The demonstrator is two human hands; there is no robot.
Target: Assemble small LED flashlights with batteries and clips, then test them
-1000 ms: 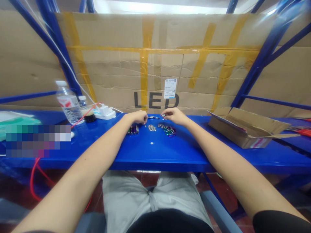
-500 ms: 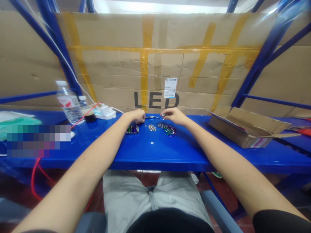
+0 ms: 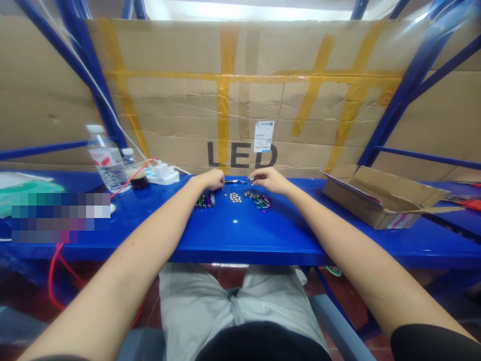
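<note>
Over the far part of the blue table, my left hand [image 3: 215, 179] is closed, its fingers curled down; whatever they hold is hidden. My right hand [image 3: 267, 179] pinches a small round silver part [image 3: 252, 178] between thumb and fingers. Between both hands lies a slim silver and dark pen-like piece [image 3: 235, 181]. Below my left hand is a row of dark and coloured metallic tubes [image 3: 206, 201]. A cluster of small silver pieces [image 3: 235, 198] sits in the middle. Coloured carabiner-like clips [image 3: 263, 202], purple and green, lie below my right hand.
A small white disc [image 3: 235, 221] lies nearer the table's front edge. On the right stands an opened cardboard box [image 3: 376, 200]. Leftward are a water bottle [image 3: 107, 160], a dark-liquid bottle [image 3: 139, 180], a power strip [image 3: 165, 175] and a red cable [image 3: 54, 281]. Behind rises a large carton [image 3: 180, 110].
The fingers of my left hand have shifted very slightly. My right hand keeps the small round part in nearly the same spot, and the pieces on the table look unchanged.
</note>
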